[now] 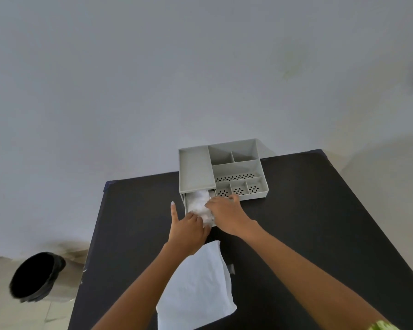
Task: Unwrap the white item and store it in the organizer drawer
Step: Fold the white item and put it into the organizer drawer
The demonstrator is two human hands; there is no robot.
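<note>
In the open drawer (188, 206), white item (200, 204) lengthwise front-to-back, both hands' fingers (209, 204) pressing it

Our bare arms and hands

We wear no gloves on our left hand (187, 231) or right hand (227, 214); a yellow-green patterned sleeve edge (380, 326) shows on our right arm.

Both bare arms reach forward, away from the person, and come close together at the hands. The left hand (187, 228) lies palm down, its index finger stretched straight out while the other fingers are curled. The right hand (225, 211) is also palm down, fingers bent loosely, thumb pointing forward.
</note>
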